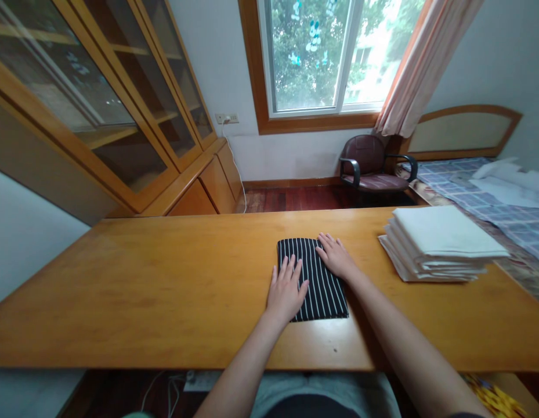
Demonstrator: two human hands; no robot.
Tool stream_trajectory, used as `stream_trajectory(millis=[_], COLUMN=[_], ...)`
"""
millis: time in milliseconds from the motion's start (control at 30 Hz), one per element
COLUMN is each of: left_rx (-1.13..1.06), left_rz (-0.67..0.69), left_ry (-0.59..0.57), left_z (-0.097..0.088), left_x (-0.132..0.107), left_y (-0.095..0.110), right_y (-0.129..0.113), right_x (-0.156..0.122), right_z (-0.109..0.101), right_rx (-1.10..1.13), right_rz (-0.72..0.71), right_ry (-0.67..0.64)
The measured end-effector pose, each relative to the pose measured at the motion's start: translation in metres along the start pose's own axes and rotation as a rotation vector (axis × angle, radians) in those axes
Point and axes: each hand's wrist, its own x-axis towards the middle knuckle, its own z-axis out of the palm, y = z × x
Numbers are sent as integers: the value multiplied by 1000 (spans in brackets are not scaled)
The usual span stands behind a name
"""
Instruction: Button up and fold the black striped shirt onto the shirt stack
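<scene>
A black cloth with white stripes (pixel 319 290) lies folded into a flat rectangle on the wooden table, near its front edge. My left hand (pixel 288 290) rests on the left side of the cloth, palm down with fingers spread. On the far right edge of the cloth lies my right hand (pixel 335 255), also flat with its fingers stretched out. Neither hand grips anything. Parts of the cloth's left and right edges are hidden under the hands.
A stack of folded white cloths (pixel 443 241) stands on the right of the wooden table (pixel 143 290). Beyond the table are a maroon armchair (pixel 369 159), a bed (pixel 491 197) and a window. A glass-doored cabinet (pixel 177 145) stands at the left.
</scene>
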Motion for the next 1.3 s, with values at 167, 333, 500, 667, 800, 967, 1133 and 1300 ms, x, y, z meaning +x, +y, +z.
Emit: stream_trajectory(millis=[167,333,500,667,800,967,1133,1300], left_rx=[-1,2,3,-53,-140,-288,-482,-766], left_rz=[-2,-30,-79,-106,-133,-168,-251,-337], left_ry=[15,-19,-81,-61,-23,50,153,175], left_z=[4,3,-3,-3,0,6,9,1], left_x=[-1,4,20,38,46,45,36,19], left_y=[-2,0,1,-6,-15,-30,-46,-50], right_y=[1,-30,-55,-54,-51,-40,-9,9], right_x=[1,-27,-64,-80,-85,-90,-97,-99], right_z=[-5,-4,9,14,8,3,6,6], right_rx=[54,82,47,10,15,50,127,301], right_rz=[118,24,-39,-5,-11,16,71,62], right_ry=[91,197,145,111,89,50,84,154])
